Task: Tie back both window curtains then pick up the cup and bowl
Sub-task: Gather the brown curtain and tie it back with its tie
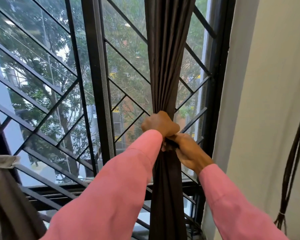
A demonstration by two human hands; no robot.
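A dark brown curtain (164, 66) hangs gathered into a narrow bunch in front of the right window pane. My left hand (160, 123) grips the bunch from the left at mid height, fingers wrapped round the fabric. Just below it, my right hand (187, 151) holds dark material against the bunch; whether that is a tie or curtain fabric is unclear. Both arms wear pink sleeves. At the lower left edge a second, grey-brown curtain (9, 196) hangs with a pale band (4, 161) round it. No cup or bowl is in view.
Black diagonal window grilles (62, 94) and a black frame (97, 84) stand behind the curtain. A cream wall (267, 101) rises on the right. Dark cords (291, 161) hang down along that wall at the far right.
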